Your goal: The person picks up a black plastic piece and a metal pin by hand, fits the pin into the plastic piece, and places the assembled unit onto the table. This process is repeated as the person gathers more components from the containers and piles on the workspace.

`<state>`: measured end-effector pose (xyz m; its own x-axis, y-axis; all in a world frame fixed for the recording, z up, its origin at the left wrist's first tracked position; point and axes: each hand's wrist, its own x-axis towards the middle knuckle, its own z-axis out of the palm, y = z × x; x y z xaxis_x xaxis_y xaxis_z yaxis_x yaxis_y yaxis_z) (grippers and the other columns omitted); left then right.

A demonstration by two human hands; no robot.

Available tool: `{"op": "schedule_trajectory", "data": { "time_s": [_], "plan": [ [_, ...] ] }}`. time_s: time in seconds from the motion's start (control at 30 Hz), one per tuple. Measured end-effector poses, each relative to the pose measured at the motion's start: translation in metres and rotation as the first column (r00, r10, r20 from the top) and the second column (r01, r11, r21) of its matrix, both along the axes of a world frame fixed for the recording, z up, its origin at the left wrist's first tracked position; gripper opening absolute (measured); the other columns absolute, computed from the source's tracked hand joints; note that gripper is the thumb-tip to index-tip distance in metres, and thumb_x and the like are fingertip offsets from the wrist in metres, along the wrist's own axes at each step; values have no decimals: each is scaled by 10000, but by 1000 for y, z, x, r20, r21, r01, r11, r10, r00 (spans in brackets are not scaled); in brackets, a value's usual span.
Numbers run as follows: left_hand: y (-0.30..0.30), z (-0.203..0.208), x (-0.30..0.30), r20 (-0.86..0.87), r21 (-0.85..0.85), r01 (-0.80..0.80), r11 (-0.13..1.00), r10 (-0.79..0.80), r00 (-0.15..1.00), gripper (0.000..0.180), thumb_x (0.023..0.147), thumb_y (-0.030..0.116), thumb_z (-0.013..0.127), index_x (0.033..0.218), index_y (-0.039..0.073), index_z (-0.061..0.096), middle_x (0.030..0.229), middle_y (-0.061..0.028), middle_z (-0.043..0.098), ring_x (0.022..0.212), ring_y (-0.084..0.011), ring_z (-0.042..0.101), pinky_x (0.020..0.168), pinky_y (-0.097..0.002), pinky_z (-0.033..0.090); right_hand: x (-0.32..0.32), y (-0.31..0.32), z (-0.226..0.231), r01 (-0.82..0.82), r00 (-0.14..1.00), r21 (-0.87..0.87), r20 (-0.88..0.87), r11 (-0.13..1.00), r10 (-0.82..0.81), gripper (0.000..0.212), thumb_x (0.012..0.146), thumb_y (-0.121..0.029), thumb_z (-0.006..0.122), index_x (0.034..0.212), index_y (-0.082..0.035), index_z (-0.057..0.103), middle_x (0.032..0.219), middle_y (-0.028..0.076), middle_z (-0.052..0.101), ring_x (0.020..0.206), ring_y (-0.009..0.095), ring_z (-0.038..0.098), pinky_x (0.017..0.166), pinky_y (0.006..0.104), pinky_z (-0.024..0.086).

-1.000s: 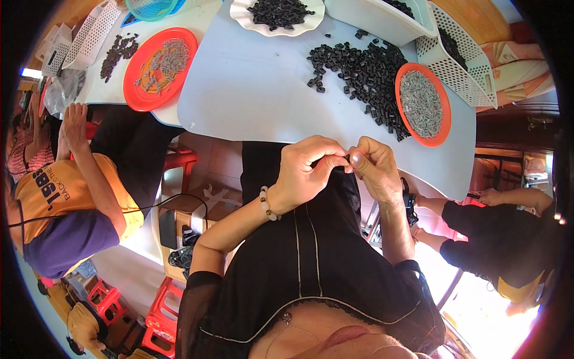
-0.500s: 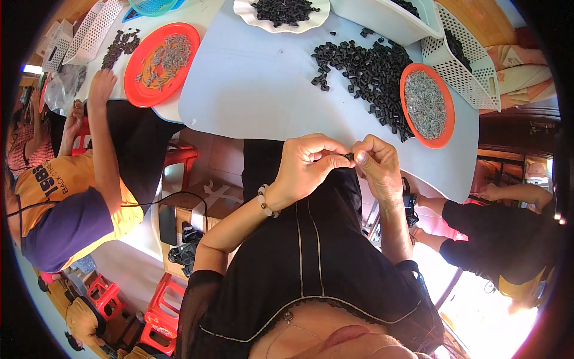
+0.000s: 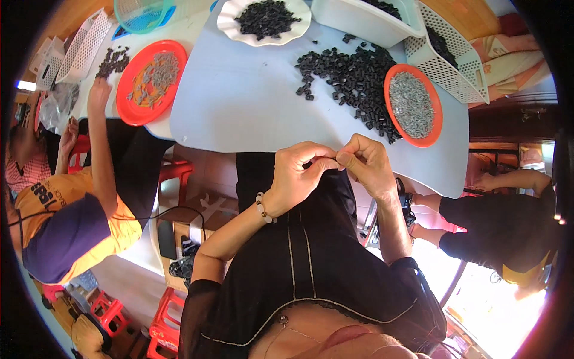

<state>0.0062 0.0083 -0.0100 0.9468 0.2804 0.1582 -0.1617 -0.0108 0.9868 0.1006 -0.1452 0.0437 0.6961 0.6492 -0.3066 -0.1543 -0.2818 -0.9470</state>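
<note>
In front of my chest, just off the near edge of the pale blue table (image 3: pixel 239 102), my hands meet fingertip to fingertip. My left hand (image 3: pixel 299 179), with a beaded bracelet at the wrist, pinches a small black plastic piece between thumb and fingers; only a dark sliver of it shows. My right hand (image 3: pixel 372 170) is closed against the same spot, thumb and forefinger pressed together. What its fingers grip is hidden. Beyond the hands spreads a pile of small black plastic pieces (image 3: pixel 353 81). To its right sits an orange plate (image 3: pixel 439 122) of tiny silvery metal parts (image 3: pixel 411 105).
A white scalloped dish (image 3: pixel 223 24) holds black pieces. Behind the pile stand a white bin (image 3: pixel 365 23) and a perforated white basket (image 3: pixel 460 78). At left, a co-worker's hand (image 3: pixel 100 93) reaches near a red plate (image 3: pixel 125 96). Red stools (image 3: pixel 164 323) stand on the floor.
The view has shifted slightly, moving the table items left in the picture. My hands stay pinched together; the black piece between them is now more covered by fingers.
</note>
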Motion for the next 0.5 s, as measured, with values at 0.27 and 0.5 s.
{"op": "schedule_trajectory", "data": {
  "time_s": [0.27, 0.5],
  "plan": [
    [-8, 23, 31, 120, -381, 28, 924, 20, 993, 324, 907, 3, 687, 1215, -52, 607, 1134, -165, 682, 886, -121, 648, 784, -273, 542, 109, -33, 22, 261, 797, 235, 494, 936, -346, 121, 941, -130, 647, 864, -36, 643, 811, 20, 649, 769, 98, 595, 749, 257, 471],
    [-5, -3, 18, -28, -324, -5, 946, -4, 1000, 179, 974, 83, 622, 1093, -44, 663, 1043, -108, 704, 765, -76, 595, 695, -223, 511, 247, -70, 68, 667, 335, -134, 932, 733, -135, 229, 902, -234, 682, 1006, -33, 720, 819, 96, 726, 757, 145, 670, 722, 297, 512]
  ]
}}
